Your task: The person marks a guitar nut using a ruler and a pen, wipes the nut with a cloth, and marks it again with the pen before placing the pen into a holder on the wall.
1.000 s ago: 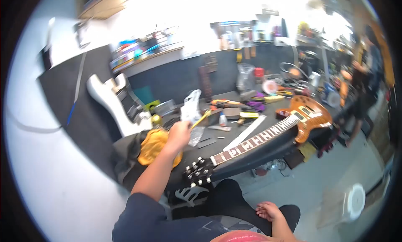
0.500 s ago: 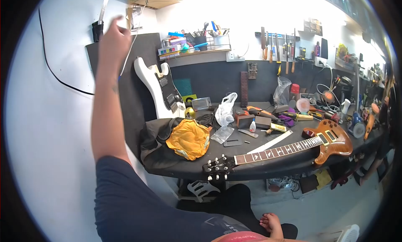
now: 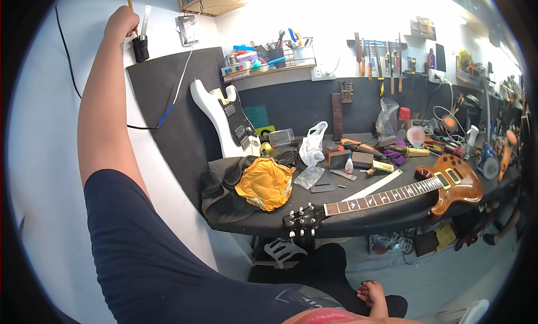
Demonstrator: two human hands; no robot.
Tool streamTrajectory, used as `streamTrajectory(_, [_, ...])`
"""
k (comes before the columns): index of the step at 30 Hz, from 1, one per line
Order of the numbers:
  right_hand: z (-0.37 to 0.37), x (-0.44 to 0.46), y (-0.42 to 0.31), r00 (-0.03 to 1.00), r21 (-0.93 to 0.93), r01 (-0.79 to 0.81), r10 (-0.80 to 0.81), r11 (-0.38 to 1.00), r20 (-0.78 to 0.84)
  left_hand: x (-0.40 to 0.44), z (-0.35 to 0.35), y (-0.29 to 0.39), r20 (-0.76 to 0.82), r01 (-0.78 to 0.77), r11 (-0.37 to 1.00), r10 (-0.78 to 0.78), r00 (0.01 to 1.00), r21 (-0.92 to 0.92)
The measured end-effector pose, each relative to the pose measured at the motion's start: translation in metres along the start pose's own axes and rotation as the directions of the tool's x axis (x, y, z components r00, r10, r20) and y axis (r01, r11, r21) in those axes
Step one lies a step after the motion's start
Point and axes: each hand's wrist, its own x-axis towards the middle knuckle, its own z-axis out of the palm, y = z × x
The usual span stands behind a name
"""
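Note:
Raised at the upper left, my left hand (image 3: 121,23) is closed on a thin yellow pencil-like stick (image 3: 129,0) with a greenish top end. The stick's lower end is just above or in a black wall holder (image 3: 140,49); I cannot tell which. A metal ruler (image 3: 146,22) stands upright in that holder. My right hand (image 3: 372,293) rests low over my dark-clothed leg, fingers loosely curled and apart, nothing visible in it. On the bench above it lies a brown electric guitar (image 3: 457,184), its headstock (image 3: 302,218) toward the left.
A white guitar body (image 3: 210,117) leans against the dark panel at the left. A yellow cloth (image 3: 263,184) lies on the bench, near a white plastic bag (image 3: 312,144) and a long ruler (image 3: 372,185). Files (image 3: 358,54) hang on the wall. A cable (image 3: 180,91) dangles nearby.
My left hand has moved left and up to the wall holder, and the yellow stick now shows clearly in it. The view has shifted slightly. My right hand stays on my leg.

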Motion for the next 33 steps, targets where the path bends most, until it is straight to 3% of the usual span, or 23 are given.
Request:
streamTrajectory(7, [-0.007, -0.003, 0.003, 0.999, -0.044, 0.020, -0.022, 0.999, -0.047, 0.004, 0.020, -0.013, 0.033, -0.011, 1.000, 0.010, 0.999, 0.028])
streamTrajectory(8, [-0.010, 0.001, 0.005, 0.998, -0.041, 0.066, -0.066, 0.997, 0.003, 0.034, 0.031, -0.024, 0.116, -0.004, 0.991, -0.012, 0.993, 0.132])
streamTrajectory(9, [-0.015, 0.001, 0.010, 0.994, -0.030, 0.099, -0.098, 0.995, 0.040, 0.051, 0.044, -0.036, 0.084, 0.013, 1.000, -0.014, 0.996, 0.009])
streamTrajectory(11, [0.000, -0.019, -0.003, 0.995, -0.065, 0.100, -0.101, 0.993, -0.019, 0.083, 0.058, -0.054, 0.249, 0.095, 0.970, -0.038, 0.968, -0.224])
streamTrajectory(13, [-0.002, -0.017, -0.001, 0.997, 0.010, 0.071, -0.071, 0.997, -0.001, 0.077, 0.080, -0.042, 0.254, 0.065, 0.983, -0.019, 0.967, -0.172])
streamTrajectory(21, [0.006, -0.020, -0.005, 1.000, -0.013, 0.003, -0.003, 1.000, -0.027, 0.016, 0.077, -0.008, 0.003, -0.071, 0.993, 0.071, 0.997, 0.095])
streamTrajectory(24, [0.007, -0.020, -0.007, 0.999, -0.018, 0.002, -0.002, 1.000, -0.045, -0.011, 0.062, 0.001, -0.163, -0.098, 0.978, 0.129, 0.978, 0.186])
streamTrajectory(26, [0.007, -0.019, -0.006, 0.999, -0.028, 0.001, -0.002, 1.000, -0.037, -0.046, 0.047, 0.017, -0.367, -0.137, 0.958, 0.226, 0.902, 0.253])
streamTrajectory(28, [0.007, -0.019, -0.006, 0.999, -0.030, -0.003, 0.002, 1.000, -0.032, -0.094, 0.032, 0.046, -0.563, -0.209, 0.935, 0.342, 0.753, 0.287])
streamTrajectory(30, [0.010, -0.018, -0.008, 1.000, -0.030, -0.009, 0.008, 1.000, -0.027, -0.155, 0.040, 0.089, -0.627, -0.355, 0.895, 0.443, 0.641, 0.269])
streamTrajectory(32, [0.011, -0.015, -0.009, 0.999, -0.034, -0.015, 0.014, 0.999, -0.033, -0.241, 0.073, 0.146, -0.514, -0.725, 0.660, 0.560, 0.650, -0.197])
streamTrajectory(33, [0.012, -0.015, -0.008, 0.999, -0.034, -0.018, 0.017, 0.999, -0.038, -0.289, 0.104, 0.176, -0.375, -0.741, 0.483, 0.651, 0.660, -0.466])
